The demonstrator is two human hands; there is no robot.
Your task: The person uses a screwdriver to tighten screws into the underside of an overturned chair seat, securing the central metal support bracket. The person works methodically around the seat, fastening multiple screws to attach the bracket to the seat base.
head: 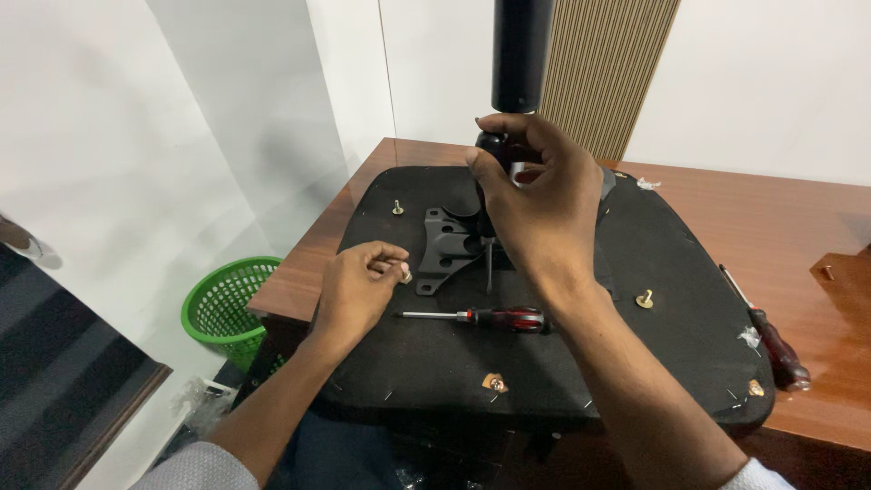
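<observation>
Right hand (531, 186) grips tool handle (497, 150) upright over bracket (449, 245), centre of seat (635, 245). Left hand (363, 286) pinches bolt (406, 274) just left of bracket. Keep tool vertical, steady pressure.

My feed is bright and evenly lit, seemingly from overhead. Soft shadows sit under both hands (454, 245). Right of them the desk (780, 227) shows a mild sheen, no harsh glare. Focus holds throughout; walls left of them bow slightly from wide-angle distortion.
</observation>
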